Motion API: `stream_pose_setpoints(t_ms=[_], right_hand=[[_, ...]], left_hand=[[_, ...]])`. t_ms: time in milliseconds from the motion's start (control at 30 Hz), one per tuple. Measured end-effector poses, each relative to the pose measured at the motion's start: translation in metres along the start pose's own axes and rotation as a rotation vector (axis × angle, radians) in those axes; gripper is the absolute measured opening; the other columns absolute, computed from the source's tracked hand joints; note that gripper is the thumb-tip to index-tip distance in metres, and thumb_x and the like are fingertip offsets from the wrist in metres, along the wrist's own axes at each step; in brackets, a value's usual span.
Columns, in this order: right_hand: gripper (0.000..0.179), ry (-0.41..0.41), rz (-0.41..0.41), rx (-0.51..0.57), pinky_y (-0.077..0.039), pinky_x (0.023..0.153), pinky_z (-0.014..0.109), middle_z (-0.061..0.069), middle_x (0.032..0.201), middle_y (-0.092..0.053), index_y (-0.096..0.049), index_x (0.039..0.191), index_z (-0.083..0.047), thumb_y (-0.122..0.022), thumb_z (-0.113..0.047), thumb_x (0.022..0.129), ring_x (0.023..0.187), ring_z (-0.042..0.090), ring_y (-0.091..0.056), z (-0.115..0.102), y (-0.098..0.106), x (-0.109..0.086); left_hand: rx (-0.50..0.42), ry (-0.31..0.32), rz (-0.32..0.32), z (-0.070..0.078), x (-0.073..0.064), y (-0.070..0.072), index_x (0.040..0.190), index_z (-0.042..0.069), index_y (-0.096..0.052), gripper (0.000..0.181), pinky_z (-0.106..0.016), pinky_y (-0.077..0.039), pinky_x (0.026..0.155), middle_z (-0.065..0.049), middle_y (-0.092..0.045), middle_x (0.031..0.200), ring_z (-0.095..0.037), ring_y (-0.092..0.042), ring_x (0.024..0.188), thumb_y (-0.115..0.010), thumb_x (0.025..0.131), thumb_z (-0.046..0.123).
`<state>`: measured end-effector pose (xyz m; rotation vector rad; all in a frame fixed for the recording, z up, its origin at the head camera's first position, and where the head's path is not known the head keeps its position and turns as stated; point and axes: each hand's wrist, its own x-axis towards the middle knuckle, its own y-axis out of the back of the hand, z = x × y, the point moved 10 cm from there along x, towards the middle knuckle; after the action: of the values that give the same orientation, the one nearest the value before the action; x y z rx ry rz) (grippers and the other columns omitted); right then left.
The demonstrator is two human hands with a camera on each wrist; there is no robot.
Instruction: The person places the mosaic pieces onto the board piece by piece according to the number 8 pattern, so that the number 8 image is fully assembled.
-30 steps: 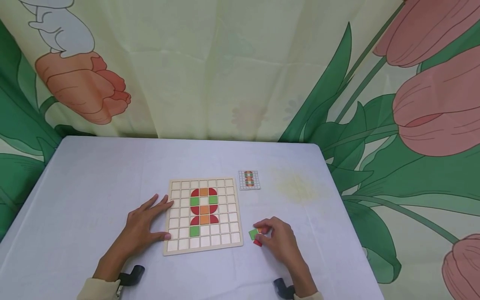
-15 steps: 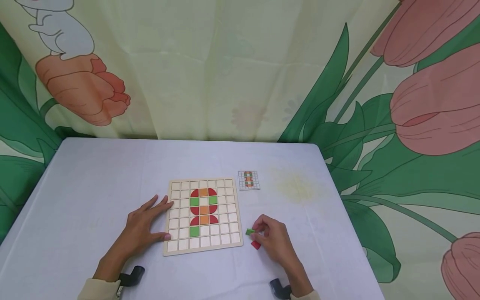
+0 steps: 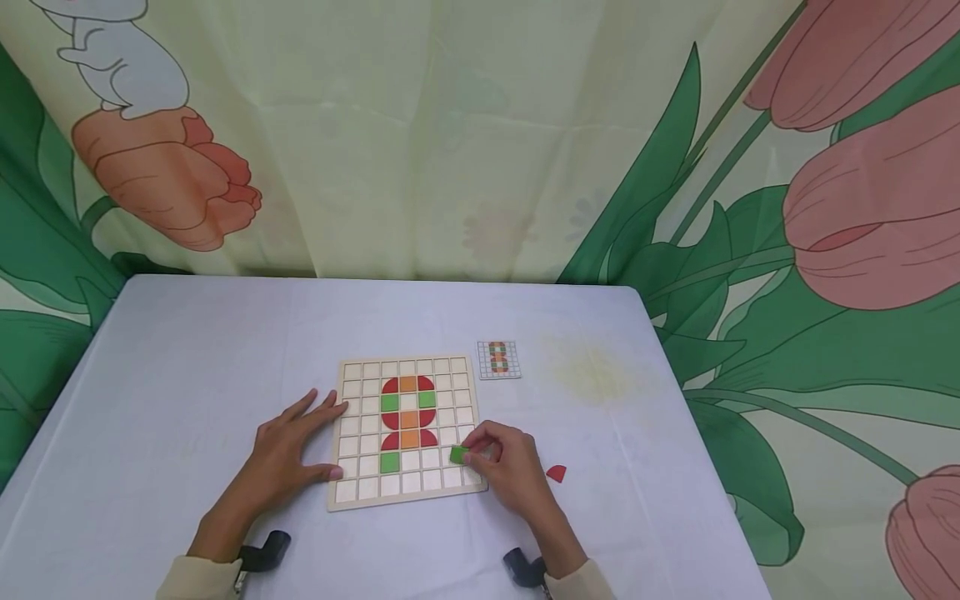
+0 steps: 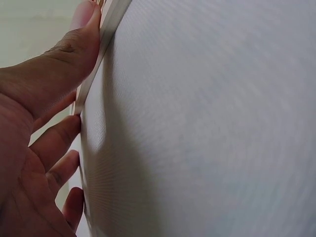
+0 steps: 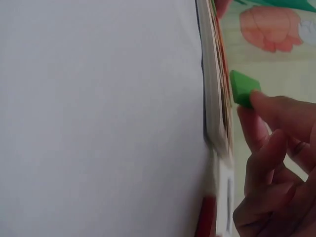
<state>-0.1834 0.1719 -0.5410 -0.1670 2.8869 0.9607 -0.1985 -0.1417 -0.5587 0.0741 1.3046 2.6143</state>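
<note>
A wooden grid board (image 3: 405, 502) lies on the table, with red, orange and green pieces set in its middle columns. My left hand (image 3: 273, 454) rests against the board's left edge, fingers spread. In the left wrist view the thumb (image 4: 74, 54) touches the board's rim. Between thumb and fingertips, my right hand (image 3: 510, 467) pinches a green square tile (image 3: 459, 455) over the lower right part of the board. The right wrist view has that green tile (image 5: 244, 89) held tilted, just above the surface. To the right of this hand lies a red quarter-round piece (image 3: 557, 473).
A small pattern card (image 3: 498, 360) with a printed grid lies behind the board's right corner. White cloth covers the table (image 3: 225, 333). Behind it hangs a curtain (image 3: 450, 150) printed with tulips and a rabbit.
My right hand has picked up the green tile from beside the board and carried it left over the board. The red piece now lies uncovered, farther right. My left hand has stayed put.
</note>
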Motion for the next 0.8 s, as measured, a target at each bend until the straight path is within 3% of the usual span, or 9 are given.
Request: stream_pose_setpoints(t_ms=[300,500,800], right_hand=[[0.016,0.028,-0.024,-0.083,-0.043,0.057,0.022,-0.014,0.081,-0.072,-0.076,0.094,-0.025,-0.088,-0.017,0.088,0.067,0.009,-0.056,-0.022,-0.028,0.009],[0.016,0.02,-0.003,-0.138,-0.042,0.056,0.023,-0.014,0.078,-0.07,-0.076,0.093,-0.025,-0.088,-0.017,0.087,0.065,0.008,-0.055,-0.03,-0.033,0.012],[0.013,0.025,-0.008,-0.242,-0.048,0.067,0.021,-0.014,0.079,-0.065,-0.077,0.088,-0.025,-0.088,-0.019,0.088,0.076,0.005,-0.057,-0.034,-0.036,0.011]], left_hand=[[-0.01,-0.004,0.0,0.001,0.0,0.001,0.158,0.021,-0.052,0.103,-0.074,-0.023,0.115,-0.012,-0.04,0.17,-0.044,-0.022,0.162,-0.101,0.067,0.028],[-0.015,-0.004,-0.005,0.001,0.0,0.0,0.158,0.021,-0.052,0.104,-0.075,-0.023,0.115,-0.013,-0.04,0.17,-0.044,-0.022,0.162,-0.101,0.067,0.028],[-0.021,-0.005,-0.006,0.001,0.0,0.002,0.158,0.021,-0.051,0.104,-0.074,-0.022,0.115,-0.011,-0.041,0.17,-0.044,-0.022,0.162,-0.101,0.067,0.029]])
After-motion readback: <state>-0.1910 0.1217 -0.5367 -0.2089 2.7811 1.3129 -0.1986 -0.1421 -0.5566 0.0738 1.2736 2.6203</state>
